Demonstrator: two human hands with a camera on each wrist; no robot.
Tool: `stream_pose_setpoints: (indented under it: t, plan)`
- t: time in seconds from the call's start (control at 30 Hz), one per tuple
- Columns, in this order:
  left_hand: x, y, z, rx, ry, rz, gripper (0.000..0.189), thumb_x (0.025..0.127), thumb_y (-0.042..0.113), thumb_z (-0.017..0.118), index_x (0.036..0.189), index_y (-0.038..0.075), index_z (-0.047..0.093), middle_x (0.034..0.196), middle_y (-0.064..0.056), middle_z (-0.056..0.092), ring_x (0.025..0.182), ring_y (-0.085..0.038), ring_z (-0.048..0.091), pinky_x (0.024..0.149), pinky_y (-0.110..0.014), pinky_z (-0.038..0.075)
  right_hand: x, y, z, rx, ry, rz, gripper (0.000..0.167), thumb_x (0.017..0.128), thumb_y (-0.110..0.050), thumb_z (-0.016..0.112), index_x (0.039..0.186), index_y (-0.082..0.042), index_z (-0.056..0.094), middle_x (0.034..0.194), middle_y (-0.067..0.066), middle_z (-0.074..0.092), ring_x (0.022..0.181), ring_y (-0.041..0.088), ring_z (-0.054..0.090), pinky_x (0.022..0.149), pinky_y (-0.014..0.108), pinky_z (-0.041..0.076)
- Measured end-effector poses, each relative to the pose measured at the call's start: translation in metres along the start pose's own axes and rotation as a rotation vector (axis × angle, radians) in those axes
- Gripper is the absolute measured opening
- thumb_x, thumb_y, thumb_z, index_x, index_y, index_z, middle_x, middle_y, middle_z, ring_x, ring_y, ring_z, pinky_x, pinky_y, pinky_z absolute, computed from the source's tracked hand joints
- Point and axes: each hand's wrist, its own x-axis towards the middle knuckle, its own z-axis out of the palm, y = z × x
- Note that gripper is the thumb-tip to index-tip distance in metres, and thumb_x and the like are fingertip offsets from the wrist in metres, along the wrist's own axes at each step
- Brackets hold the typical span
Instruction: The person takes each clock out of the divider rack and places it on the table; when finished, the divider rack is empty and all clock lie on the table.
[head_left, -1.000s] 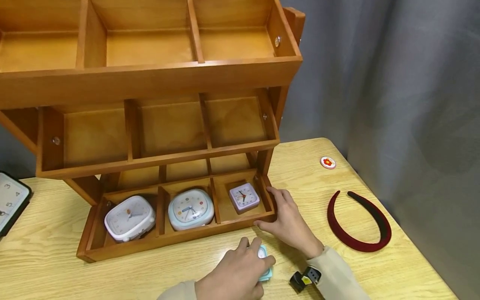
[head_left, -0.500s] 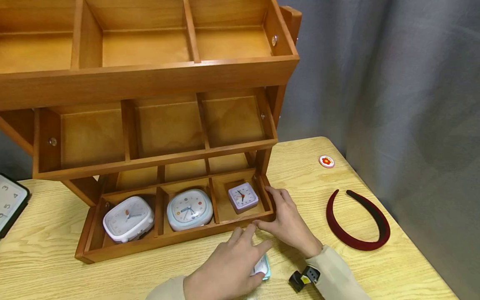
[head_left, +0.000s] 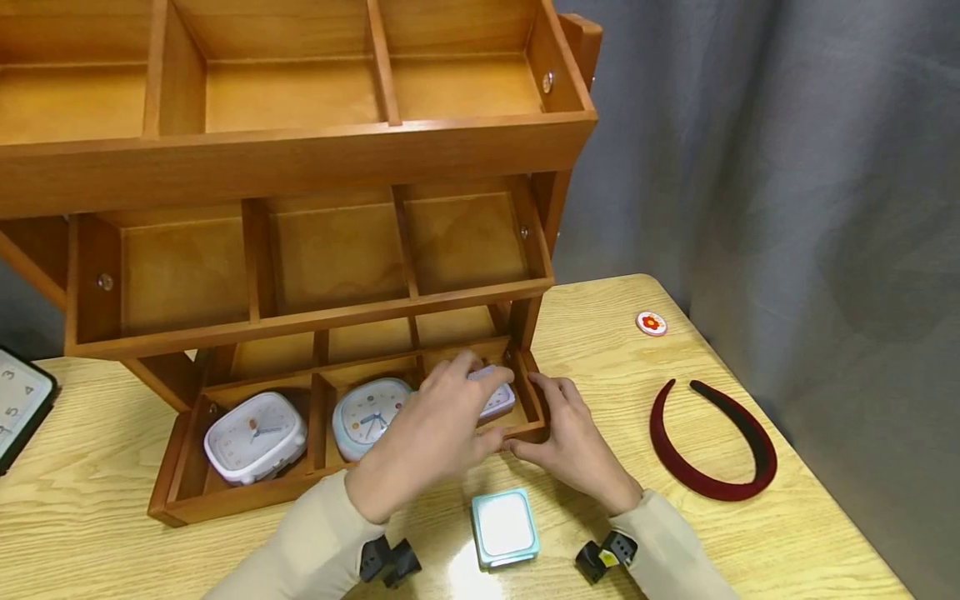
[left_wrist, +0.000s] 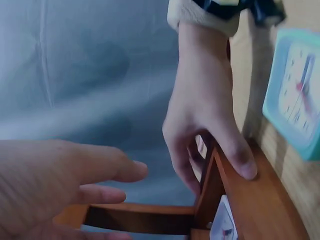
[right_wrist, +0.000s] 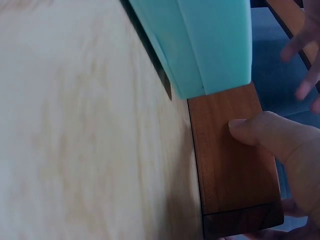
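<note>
The right hand [head_left: 572,442] grips the bottom tray [head_left: 240,502] by one corner, likely steadying it; the left hand [head_left: 435,421], grasping nothing, hovers over the lilac clock [head_left: 498,403].

The shelf [head_left: 300,179] is orange-brown wood, the surface [head_left: 600,333] pale yellow with wavy tan grain, the curtain [head_left: 810,208] plain grey. The lilac clock [head_left: 499,403] has a pale face, the teal clock [head_left: 505,527] a white dial touched with pinkish red, the blue clock [head_left: 366,417] a pale rim with coloured dots inside, the white clock [head_left: 255,437] an orange mark, the black clock [head_left: 18,408] grey numerals on white. The headband [head_left: 684,477] is dark red and black, the badge [head_left: 651,323] white with a red flower, the sleeves [head_left: 307,542] beige.
</note>
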Motion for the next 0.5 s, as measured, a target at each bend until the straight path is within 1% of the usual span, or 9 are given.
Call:
stream_pose_setpoints:
  t: [0.07,0.17,0.23,0.27,0.37,0.47,0.5]
  plan:
    - [0.01,-0.003,0.003,-0.031,-0.011,-0.035,0.055,0.079,0.025,0.079,0.129,0.011,0.061,0.13,-0.022,0.055,0.111,-0.039,0.058,0.081,-0.05,0.055,-0.001,0.002,-0.001,0.01,-0.001,0.013,0.088,0.069,-0.023,0.086,0.141,-0.002,0.041,0.122,0.018,0.049,0.103,0.029,0.054,0.082,0.041,0.052]
    - [0.024,-0.007,0.01,-0.065,-0.056,-0.083,0.058,0.078,0.025,0.08,0.13,0.01,0.06,0.133,-0.025,0.052,0.113,-0.041,0.057,0.084,-0.052,0.054,-0.003,0.003,-0.002,0.015,-0.001,0.025,0.088,0.069,-0.023,0.087,0.142,-0.002,0.041,0.122,0.018,0.049,0.103,0.028,0.054,0.083,0.041,0.052]
    - [0.031,-0.011,0.016,-0.083,-0.086,-0.101,0.061,0.076,0.024,0.081,0.132,0.009,0.059,0.135,-0.026,0.051,0.115,-0.042,0.056,0.085,-0.052,0.053,-0.004,0.004,-0.003,0.013,0.002,0.027,0.089,0.069,-0.024,0.087,0.141,-0.002,0.041,0.122,0.018,0.049,0.102,0.028,0.054,0.083,0.04,0.052]
    - [0.034,-0.012,0.019,-0.092,-0.105,-0.114,0.063,0.076,0.024,0.081,0.133,0.009,0.058,0.138,-0.027,0.049,0.118,-0.043,0.055,0.088,-0.053,0.052,-0.005,0.003,-0.003,0.014,0.004,0.027,0.089,0.069,-0.024,0.087,0.141,-0.002,0.041,0.122,0.017,0.049,0.102,0.028,0.054,0.083,0.04,0.052]
    - [0.042,-0.018,0.027,-0.104,-0.137,-0.142,0.066,0.075,0.021,0.082,0.135,0.01,0.057,0.141,-0.026,0.048,0.122,-0.044,0.052,0.091,-0.053,0.05,-0.004,0.002,-0.004,0.015,0.008,0.01,0.089,0.068,-0.025,0.087,0.141,-0.001,0.042,0.122,0.017,0.049,0.102,0.027,0.054,0.083,0.04,0.052]
    - [0.048,-0.021,0.033,-0.095,-0.164,-0.174,0.069,0.073,0.02,0.083,0.136,0.011,0.056,0.141,-0.022,0.05,0.119,-0.042,0.054,0.089,-0.051,0.052,-0.002,0.0,-0.004,0.02,0.011,-0.016,0.088,0.068,-0.026,0.087,0.14,0.0,0.043,0.122,0.017,0.05,0.101,0.027,0.054,0.084,0.039,0.052]
    - [0.05,-0.022,0.035,-0.093,-0.172,-0.184,0.07,0.073,0.019,0.083,0.136,0.011,0.056,0.137,-0.021,0.053,0.114,-0.039,0.058,0.084,-0.048,0.053,-0.001,-0.001,-0.004,0.019,0.01,-0.024,0.088,0.068,-0.025,0.087,0.139,0.0,0.043,0.121,0.017,0.05,0.102,0.027,0.054,0.085,0.039,0.052]
